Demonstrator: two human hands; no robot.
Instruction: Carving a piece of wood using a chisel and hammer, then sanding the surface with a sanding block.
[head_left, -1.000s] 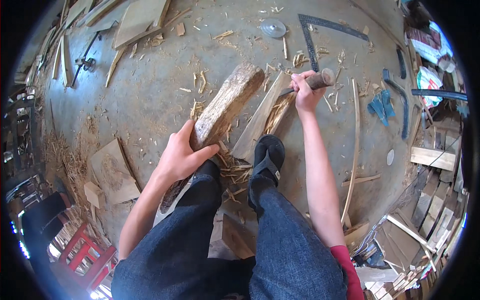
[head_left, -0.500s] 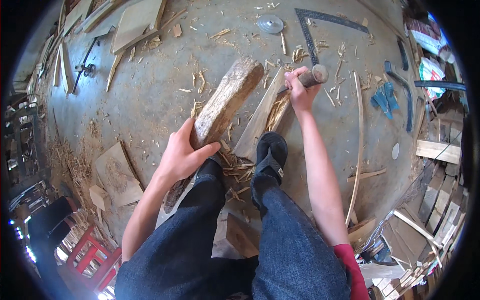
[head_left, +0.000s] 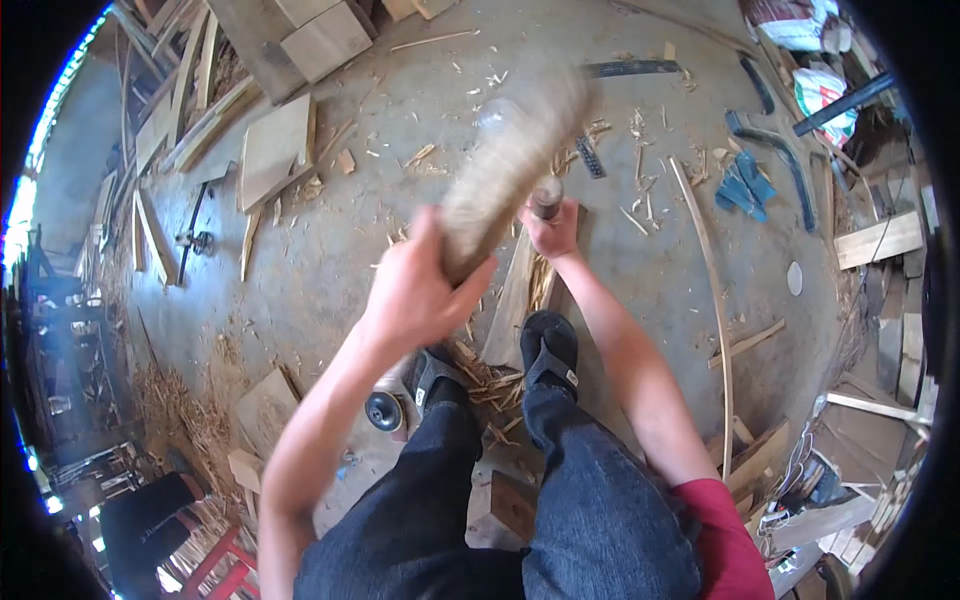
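My left hand [head_left: 408,292] is wrapped round the lower end of a thick, rough wooden block [head_left: 505,175], raised and blurred by motion. In my right hand [head_left: 556,232] is a chisel [head_left: 547,198]; the rounded top of its wooden handle points up, and its blade is hidden from view. Below that hand a wooden board [head_left: 510,305] lies on the floor, with a splintered, hollowed strip along it. The board's near end is by my sandalled feet, and wood chips [head_left: 490,385] are heaped there. The raised block covers part of the board and floor.
A dark metal square [head_left: 630,69] lies ahead, partly covered by the block. Planks and boards [head_left: 275,150] lie at the left. At the right are a long thin strip [head_left: 708,270] and a blue cloth [head_left: 745,187]. A power tool [head_left: 383,410] rests by my left foot.
My left hand has lifted the wooden block up and to the right, toward the chisel. The chisel stays in my right hand. The view has shifted, uncovering the power tool by my left foot.
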